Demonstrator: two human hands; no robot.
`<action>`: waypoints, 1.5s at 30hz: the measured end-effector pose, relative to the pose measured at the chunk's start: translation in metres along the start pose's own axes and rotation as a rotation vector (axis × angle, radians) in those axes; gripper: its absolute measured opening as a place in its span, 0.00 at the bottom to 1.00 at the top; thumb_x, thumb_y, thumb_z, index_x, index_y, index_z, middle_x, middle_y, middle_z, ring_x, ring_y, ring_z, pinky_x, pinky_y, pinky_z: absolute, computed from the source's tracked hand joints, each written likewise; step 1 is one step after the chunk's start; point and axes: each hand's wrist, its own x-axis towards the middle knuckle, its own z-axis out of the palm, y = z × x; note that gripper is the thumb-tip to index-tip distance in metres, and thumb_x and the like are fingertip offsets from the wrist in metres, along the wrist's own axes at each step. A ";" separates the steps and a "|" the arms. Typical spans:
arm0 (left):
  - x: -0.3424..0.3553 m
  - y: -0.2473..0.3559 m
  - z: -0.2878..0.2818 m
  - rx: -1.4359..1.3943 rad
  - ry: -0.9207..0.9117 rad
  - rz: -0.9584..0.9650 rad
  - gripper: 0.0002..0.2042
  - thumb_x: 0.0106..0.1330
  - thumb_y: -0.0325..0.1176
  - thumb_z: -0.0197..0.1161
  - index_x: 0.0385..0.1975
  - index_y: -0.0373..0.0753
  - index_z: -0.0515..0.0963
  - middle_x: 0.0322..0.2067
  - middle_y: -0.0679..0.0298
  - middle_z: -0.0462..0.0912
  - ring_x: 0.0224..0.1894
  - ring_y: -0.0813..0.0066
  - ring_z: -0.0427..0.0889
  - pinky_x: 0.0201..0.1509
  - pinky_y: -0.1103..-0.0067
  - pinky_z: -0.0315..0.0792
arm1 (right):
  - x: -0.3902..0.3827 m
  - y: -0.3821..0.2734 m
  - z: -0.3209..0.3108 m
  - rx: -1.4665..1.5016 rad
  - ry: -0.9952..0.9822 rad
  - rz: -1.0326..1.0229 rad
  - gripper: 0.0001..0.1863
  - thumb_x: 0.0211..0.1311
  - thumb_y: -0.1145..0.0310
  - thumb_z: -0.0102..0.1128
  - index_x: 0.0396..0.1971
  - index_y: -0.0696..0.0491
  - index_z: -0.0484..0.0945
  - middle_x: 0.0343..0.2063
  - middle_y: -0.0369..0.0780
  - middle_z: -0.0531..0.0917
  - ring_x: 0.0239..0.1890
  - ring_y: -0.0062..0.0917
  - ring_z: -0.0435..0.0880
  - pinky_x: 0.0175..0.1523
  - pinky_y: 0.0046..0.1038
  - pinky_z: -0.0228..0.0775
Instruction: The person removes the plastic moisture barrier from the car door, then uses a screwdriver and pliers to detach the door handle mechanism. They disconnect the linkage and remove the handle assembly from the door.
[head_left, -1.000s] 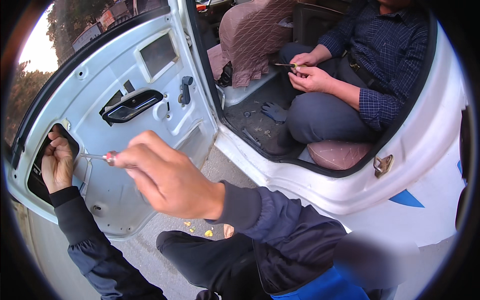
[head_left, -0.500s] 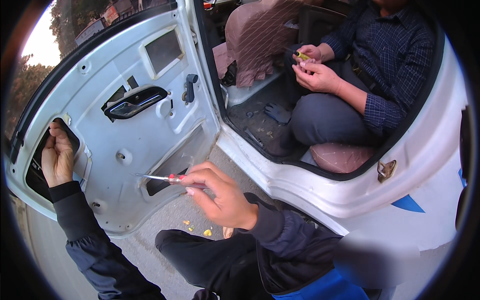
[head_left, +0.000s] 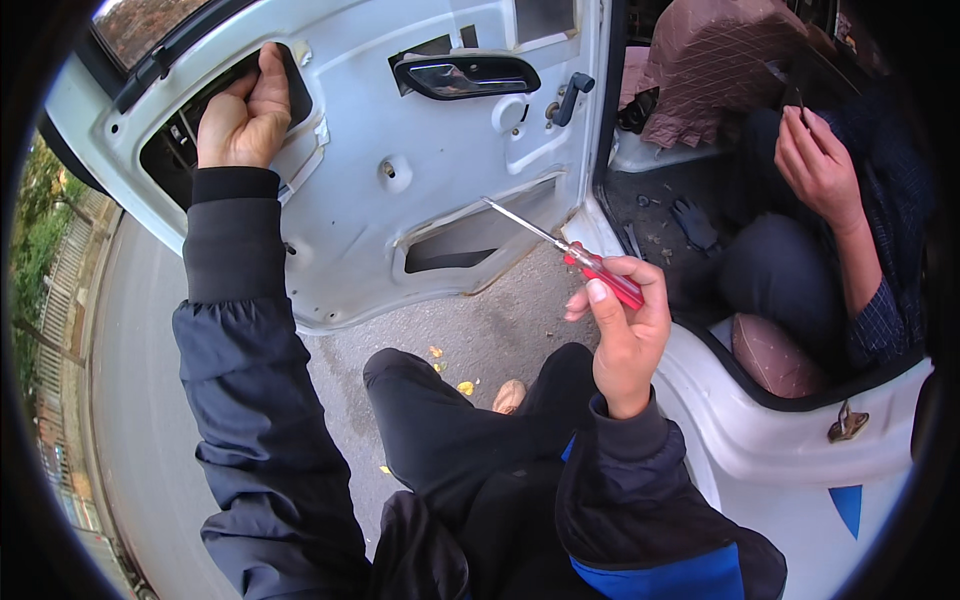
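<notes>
Right hand [head_left: 627, 338] pinches a red screwdriver [head_left: 577, 255] in its grip, best pointed away from the left hand [head_left: 243, 122], whose grip at the door opening [head_left: 172, 160] is unclear.

Clear air between left hand [head_left: 243, 120] and screwdriver [head_left: 612, 282], door handle [head_left: 466, 76] and window crank [head_left: 571, 99] jutting above

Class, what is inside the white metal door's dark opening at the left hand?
Small, hard-to-identify pale and dark parts show at the left of the dark opening. The person's left hand covers its middle, so what lies behind cannot be seen.
</notes>
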 end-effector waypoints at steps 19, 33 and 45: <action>-0.001 0.016 -0.006 0.093 -0.082 -0.206 0.21 0.78 0.25 0.42 0.66 0.22 0.62 0.59 0.43 0.78 0.38 0.72 0.78 0.35 0.83 0.77 | -0.015 0.002 -0.009 0.031 0.001 0.134 0.12 0.75 0.76 0.58 0.55 0.59 0.72 0.41 0.42 0.84 0.37 0.20 0.85 0.43 0.26 0.80; -0.220 -0.142 -0.046 0.555 -0.080 -0.327 0.14 0.80 0.40 0.50 0.37 0.36 0.75 0.25 0.63 0.79 0.19 0.81 0.72 0.20 0.85 0.61 | -0.014 0.003 -0.016 -0.088 0.092 0.053 0.13 0.75 0.66 0.59 0.49 0.60 0.72 0.34 0.46 0.85 0.21 0.17 0.76 0.26 0.20 0.70; -0.277 -0.209 -0.113 0.769 -0.093 -0.689 0.15 0.81 0.40 0.49 0.34 0.37 0.74 0.21 0.70 0.71 0.20 0.83 0.67 0.24 0.83 0.59 | -0.029 0.035 -0.004 -0.256 -0.315 0.512 0.19 0.71 0.71 0.63 0.60 0.58 0.79 0.34 0.34 0.81 0.25 0.12 0.75 0.29 0.16 0.66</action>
